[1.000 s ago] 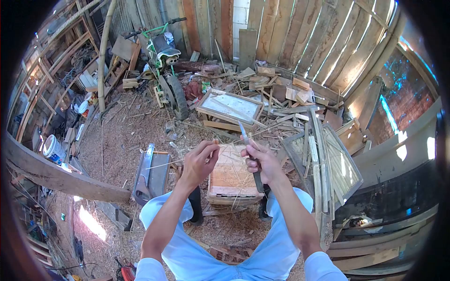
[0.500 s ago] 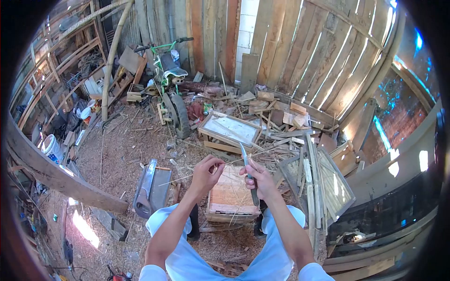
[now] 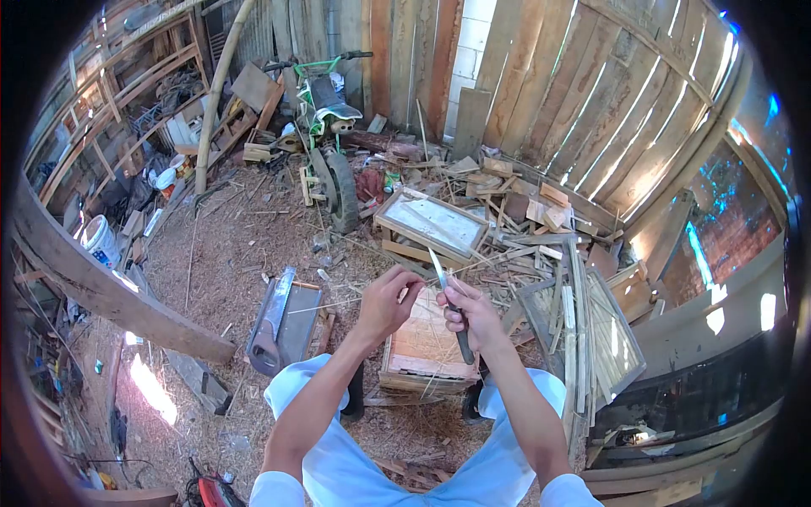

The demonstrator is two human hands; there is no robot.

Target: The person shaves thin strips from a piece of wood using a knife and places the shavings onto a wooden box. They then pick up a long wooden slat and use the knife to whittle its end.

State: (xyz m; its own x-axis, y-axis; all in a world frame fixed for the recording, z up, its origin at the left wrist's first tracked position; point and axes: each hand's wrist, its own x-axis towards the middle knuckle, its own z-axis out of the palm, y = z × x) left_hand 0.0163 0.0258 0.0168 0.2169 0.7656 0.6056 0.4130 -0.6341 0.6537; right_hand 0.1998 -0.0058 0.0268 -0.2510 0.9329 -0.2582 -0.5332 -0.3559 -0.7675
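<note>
In front of me, my right hand (image 3: pixel 473 314) is wrapped round the dark handle of a knife (image 3: pixel 439 269), its blade tilted up and away. My left hand (image 3: pixel 390 300) is closed in a pinch on a thin strip of wood or bamboo (image 3: pixel 329 304). This strip runs out to the left of the hand and on past the knife at the right. Below both hands, between my feet, stands a wooden box (image 3: pixel 427 346) with thin shavings scattered on its top.
A handsaw (image 3: pixel 272 325) lies on a dark tray at the left. Beyond the box are a framed board (image 3: pixel 435 221), a scrap wood pile (image 3: pixel 524 203) and a small motorbike (image 3: pixel 334 160). Wooden strips (image 3: pixel 574 338) lean over a frame at the right. Wood shavings cover the floor.
The whole view has shifted, with the surroundings moving a little to the right. My left hand has come slightly nearer the knife. Both hands keep their grips.
</note>
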